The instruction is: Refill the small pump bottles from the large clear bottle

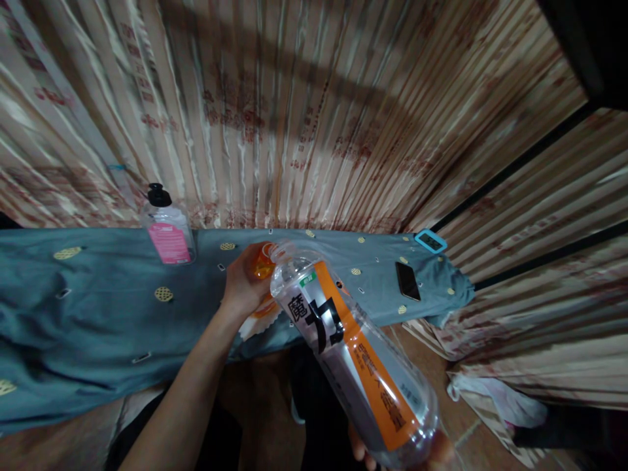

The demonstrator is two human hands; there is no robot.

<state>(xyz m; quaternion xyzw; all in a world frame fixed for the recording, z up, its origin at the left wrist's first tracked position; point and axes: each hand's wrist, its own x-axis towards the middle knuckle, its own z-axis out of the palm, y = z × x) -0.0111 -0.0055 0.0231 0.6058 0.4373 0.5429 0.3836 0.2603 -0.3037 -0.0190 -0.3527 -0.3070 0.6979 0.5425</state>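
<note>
My left hand [241, 284] is closed around a small bottle with orange liquid [263, 267], low over the blue-green cloth. A scalloped white-and-orange edge shows beneath that hand; I cannot tell what it belongs to. A large clear plastic bottle [356, 353] with a silver and orange label lies tilted across the middle of the view. Its base rests in my right hand [360, 451], whose fingers curl under it and are mostly hidden. The large bottle's neck points up and left, against or very close to the small bottle's top; whether they touch is unclear.
A blue-green patterned cloth [112, 314] covers the long surface. On it stand a pump bottle with a pink label [169, 239], a dark phone [407, 281] and a small blue-framed digital clock [430, 241]. Pleated curtains [294, 118] rise behind. A white bag [515, 400] lies lower right.
</note>
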